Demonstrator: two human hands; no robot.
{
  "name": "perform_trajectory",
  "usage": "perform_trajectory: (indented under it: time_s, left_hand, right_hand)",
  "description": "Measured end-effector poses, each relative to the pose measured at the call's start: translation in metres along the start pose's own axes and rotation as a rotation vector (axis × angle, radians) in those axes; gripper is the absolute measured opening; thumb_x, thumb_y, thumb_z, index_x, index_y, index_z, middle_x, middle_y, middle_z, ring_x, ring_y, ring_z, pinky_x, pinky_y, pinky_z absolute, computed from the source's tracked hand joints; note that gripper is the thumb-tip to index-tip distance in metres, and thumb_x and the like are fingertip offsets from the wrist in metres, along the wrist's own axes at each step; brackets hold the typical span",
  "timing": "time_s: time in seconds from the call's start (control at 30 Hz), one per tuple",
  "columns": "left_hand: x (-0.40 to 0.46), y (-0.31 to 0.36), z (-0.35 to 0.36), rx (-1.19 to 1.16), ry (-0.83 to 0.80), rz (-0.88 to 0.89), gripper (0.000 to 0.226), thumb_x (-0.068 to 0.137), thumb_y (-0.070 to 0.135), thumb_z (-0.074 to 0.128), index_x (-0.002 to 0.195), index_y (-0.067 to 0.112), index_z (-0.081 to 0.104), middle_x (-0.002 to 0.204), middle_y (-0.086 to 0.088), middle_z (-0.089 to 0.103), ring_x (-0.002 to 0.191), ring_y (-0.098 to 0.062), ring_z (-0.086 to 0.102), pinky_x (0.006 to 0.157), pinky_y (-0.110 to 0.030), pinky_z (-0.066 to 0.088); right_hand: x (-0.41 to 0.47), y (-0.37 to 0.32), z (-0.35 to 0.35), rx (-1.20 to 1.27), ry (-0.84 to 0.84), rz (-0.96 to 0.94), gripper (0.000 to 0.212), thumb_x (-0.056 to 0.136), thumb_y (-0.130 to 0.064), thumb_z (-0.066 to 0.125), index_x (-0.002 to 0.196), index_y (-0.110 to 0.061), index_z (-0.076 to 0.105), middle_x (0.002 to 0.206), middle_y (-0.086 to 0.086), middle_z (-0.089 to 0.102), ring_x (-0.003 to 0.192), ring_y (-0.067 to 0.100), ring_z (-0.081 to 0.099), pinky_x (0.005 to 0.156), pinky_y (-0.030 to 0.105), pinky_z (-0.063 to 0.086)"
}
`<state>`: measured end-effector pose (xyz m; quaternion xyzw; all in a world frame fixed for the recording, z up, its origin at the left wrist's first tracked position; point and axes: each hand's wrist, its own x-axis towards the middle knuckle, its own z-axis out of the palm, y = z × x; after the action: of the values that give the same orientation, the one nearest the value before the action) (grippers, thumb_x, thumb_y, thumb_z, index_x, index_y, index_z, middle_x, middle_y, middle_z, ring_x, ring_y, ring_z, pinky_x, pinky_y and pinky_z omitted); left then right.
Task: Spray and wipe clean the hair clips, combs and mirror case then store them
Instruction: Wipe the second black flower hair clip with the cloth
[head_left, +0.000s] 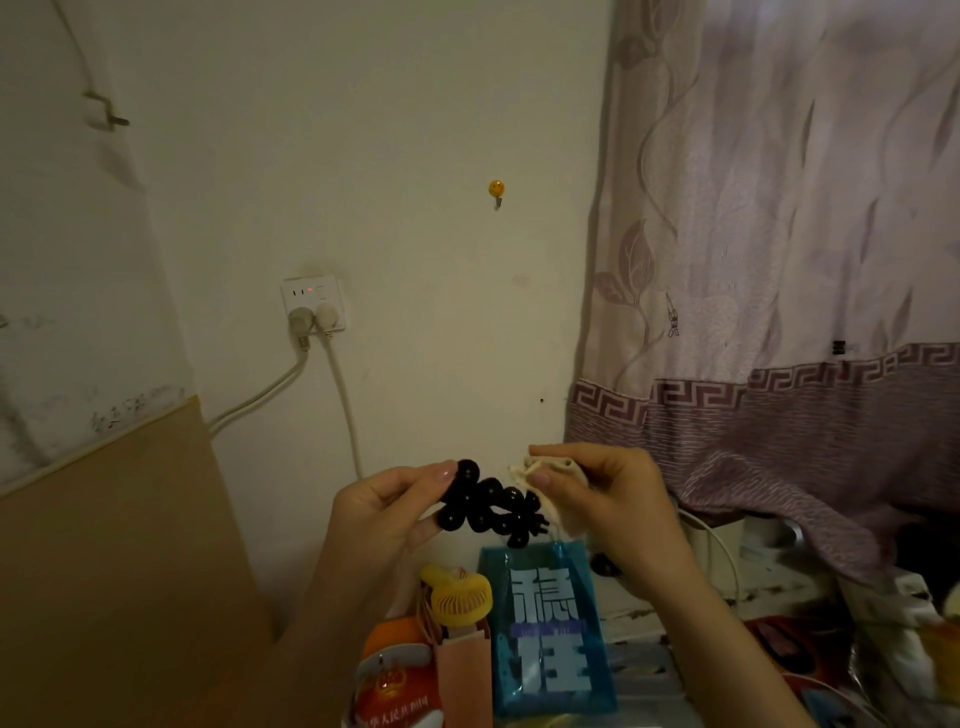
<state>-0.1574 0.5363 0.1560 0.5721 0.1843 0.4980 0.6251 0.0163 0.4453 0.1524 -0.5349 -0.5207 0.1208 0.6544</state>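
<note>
Between the two raised hands hangs a black plastic hair clip made of rounded bead-like lobes (491, 506), held up in front of a pale wall. The left hand (387, 506) pinches the clip's left end between thumb and curled fingers, palm turned inward. The right hand (597, 493) grasps a small crumpled cream-coloured cloth (550, 483), its fingers curled round it and pressing it against the clip's right end. Both forearms rise from below, wrists bent toward each other. Below the hands stands a translucent blue bag with large white characters (550, 634); a small yellow handheld fan (460, 595) sits below the left hand.
</note>
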Motion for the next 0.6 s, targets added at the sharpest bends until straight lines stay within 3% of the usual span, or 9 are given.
perform_trajectory:
  time_s: [0.2,0.4,0.5,0.6]
  left_hand:
    - [-0.006,-0.012,-0.005,-0.023,-0.017,-0.065,0.019,0.064,0.029,0.069,0.072,0.014,0.078,0.083,-0.008,0.075,0.080,-0.014,0.073,0.062,-0.019,0.055]
    - [-0.016,-0.031,-0.005,0.047,-0.040,-0.153,0.033,0.058,0.042,0.074,0.073,0.012,0.077,0.088,-0.009,0.075,0.085,-0.017,0.073,0.065,-0.022,0.057]
    - [-0.019,-0.039,-0.005,0.109,-0.022,-0.215,0.034,0.057,0.043,0.075,0.071,0.012,0.076,0.087,-0.012,0.075,0.083,-0.022,0.073,0.067,-0.031,0.058]
    - [-0.021,-0.042,-0.001,0.132,-0.064,-0.238,0.027,0.061,0.037,0.073,0.072,0.013,0.077,0.086,-0.015,0.074,0.082,-0.026,0.073,0.066,-0.030,0.059]
  right_hand:
    - [-0.013,0.010,-0.005,0.038,0.026,0.006,0.019,0.077,-0.017,0.073,0.094,-0.025,0.073,0.090,-0.007,0.075,0.083,0.004,0.069,0.071,0.016,0.054]
    - [-0.027,0.025,0.002,0.048,0.032,0.071,0.012,0.080,-0.011,0.072,0.091,-0.015,0.073,0.087,0.005,0.074,0.082,0.020,0.070,0.069,0.030,0.056]
    - [-0.030,0.029,0.005,0.016,0.015,0.073,0.012,0.081,-0.011,0.072,0.092,-0.015,0.075,0.088,0.002,0.075,0.083,0.015,0.070,0.072,0.027,0.055]
    - [-0.032,0.030,0.012,-0.014,-0.049,0.076,0.014,0.081,-0.013,0.072,0.095,-0.016,0.075,0.090,-0.001,0.075,0.085,0.008,0.070,0.075,0.023,0.055]
